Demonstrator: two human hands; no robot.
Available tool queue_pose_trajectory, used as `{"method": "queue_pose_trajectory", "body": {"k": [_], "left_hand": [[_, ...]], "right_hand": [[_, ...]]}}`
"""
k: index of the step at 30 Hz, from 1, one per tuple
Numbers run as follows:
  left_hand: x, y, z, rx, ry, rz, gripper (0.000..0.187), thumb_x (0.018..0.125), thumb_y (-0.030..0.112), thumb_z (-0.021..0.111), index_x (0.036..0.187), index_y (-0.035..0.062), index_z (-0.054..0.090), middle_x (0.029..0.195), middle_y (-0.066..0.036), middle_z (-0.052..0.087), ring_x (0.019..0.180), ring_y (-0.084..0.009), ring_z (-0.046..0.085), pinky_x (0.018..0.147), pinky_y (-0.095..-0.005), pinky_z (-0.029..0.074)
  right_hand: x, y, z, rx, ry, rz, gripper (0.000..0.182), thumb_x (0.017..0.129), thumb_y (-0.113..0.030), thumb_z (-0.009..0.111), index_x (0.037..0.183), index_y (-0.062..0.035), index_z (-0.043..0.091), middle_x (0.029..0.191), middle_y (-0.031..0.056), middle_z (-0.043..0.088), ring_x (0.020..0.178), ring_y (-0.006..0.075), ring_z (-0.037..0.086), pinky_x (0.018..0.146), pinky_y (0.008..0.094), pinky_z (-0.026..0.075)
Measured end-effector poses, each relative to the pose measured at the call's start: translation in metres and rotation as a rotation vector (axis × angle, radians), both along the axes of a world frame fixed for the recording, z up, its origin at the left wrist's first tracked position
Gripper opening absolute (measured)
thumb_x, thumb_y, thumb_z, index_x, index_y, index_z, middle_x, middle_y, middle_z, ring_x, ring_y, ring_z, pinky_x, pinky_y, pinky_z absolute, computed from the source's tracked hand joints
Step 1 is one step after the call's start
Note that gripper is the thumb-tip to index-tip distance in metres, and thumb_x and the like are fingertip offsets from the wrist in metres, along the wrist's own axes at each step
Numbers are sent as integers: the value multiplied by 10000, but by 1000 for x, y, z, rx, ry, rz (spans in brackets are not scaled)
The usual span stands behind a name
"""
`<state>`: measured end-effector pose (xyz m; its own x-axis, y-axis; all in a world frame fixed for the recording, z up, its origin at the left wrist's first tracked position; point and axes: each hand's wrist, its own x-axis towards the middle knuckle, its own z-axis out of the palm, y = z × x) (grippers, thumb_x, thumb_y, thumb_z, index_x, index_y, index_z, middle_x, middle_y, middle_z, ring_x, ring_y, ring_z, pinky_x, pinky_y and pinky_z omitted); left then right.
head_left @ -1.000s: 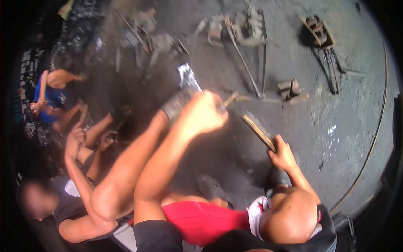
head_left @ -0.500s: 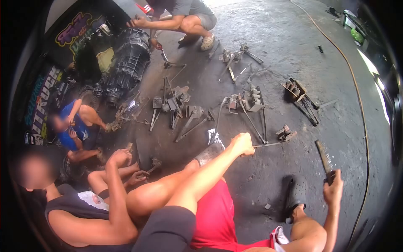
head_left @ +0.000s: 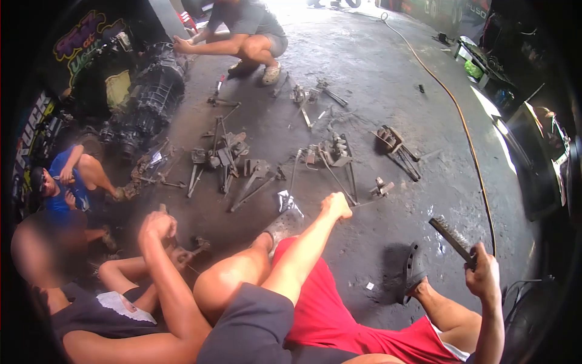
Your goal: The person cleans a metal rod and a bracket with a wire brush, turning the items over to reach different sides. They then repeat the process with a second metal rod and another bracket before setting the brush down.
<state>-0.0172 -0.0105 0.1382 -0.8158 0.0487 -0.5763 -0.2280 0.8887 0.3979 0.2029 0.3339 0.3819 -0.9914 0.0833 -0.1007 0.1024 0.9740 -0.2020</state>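
We see red shorts [head_left: 327,315], a dark grey floor [head_left: 376,91], an orange hose [head_left: 451,103] and a black wire brush [head_left: 451,238].

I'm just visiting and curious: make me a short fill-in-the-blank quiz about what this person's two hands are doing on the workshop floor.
1. The right hand holds up a wire ____ by its handle.
2. The left hand grips a thin metal ____ that lies on the concrete floor.
3. The person's shorts are coloured ____.
4. An orange ____ snakes across the floor toward the far doorway.

Missing words: brush; rod; red; hose
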Motion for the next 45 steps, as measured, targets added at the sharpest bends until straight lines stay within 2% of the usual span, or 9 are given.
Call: {"method": "queue_pose_trajectory", "body": {"k": [10,18,20,26,28,30,32,34,45], "left_hand": [[-1,-12,24,-13,-99,-155,190,681,178,758,753,4,731,727,-110,725,648,-200,715,620,-344,573],[23,14,8,199,-338,-106,146,673,177,802,732,53,751,672,-46,689,590,-133,649,511,-288,503],[26,17,5,203,-320,-96,185,618,188,838,717,55,756,699,-40,704,572,-121,621,512,-281,501],[55,-16,-59,466,77,395,336,619,103,878,838,-53,677,671,-60,656,524,-115,572,415,-267,419],[54,-22,-75,420,375,688,386,613,95,883,896,-46,664,724,-64,676,522,-117,568,450,-280,436],[63,-14,-67,422,378,755,384,657,152,874,919,-28,658,780,-87,687,591,-140,602,514,-285,472],[69,-3,-63,461,493,942,611,682,328,851,1033,-95,586,957,-221,686,892,-325,672,812,-395,513],[63,4,-82,456,562,911,556,781,372,751,1038,-83,561,956,-225,668,883,-358,660,805,-415,502],[11,-16,-78,319,464,601,432,868,303,525,1003,-107,524,1016,-333,620,1009,-446,620,916,-461,472]], "right_hand": [[0,-51,-2,-322,136,-30,279,757,-10,642,1006,-35,517,766,224,633,757,459,625,633,474,486],[-17,-85,19,-393,212,-81,267,793,37,647,1013,-33,512,729,191,618,637,335,617,615,361,460],[-16,-89,13,-475,241,-61,290,792,61,654,1020,-39,507,707,44,530,678,84,454,619,248,399],[-19,-98,-2,-508,285,-55,260,839,49,637,1051,-54,525,766,21,561,710,76,483,652,236,408],[-22,-105,2,-459,256,-59,240,811,8,648,1022,-19,537,790,195,661,703,243,656,671,334,488],[-22,-109,3,-460,299,-16,245,815,-14,658,1037,-17,555,803,180,674,699,224,658,665,322,490],[-21,-114,3,-454,349,20,252,819,-35,668,1052,-16,574,816,165,687,694,204,661,659,311,492],[-18,-120,6,-586,335,-7,270,845,54,640,1064,-52,523,775,28,562,727,85,497,698,239,427],[-21,-122,11,-509,268,-55,252,832,12,652,1056,-35,544,791,53,620,746,92,549,705,244,435]]}}
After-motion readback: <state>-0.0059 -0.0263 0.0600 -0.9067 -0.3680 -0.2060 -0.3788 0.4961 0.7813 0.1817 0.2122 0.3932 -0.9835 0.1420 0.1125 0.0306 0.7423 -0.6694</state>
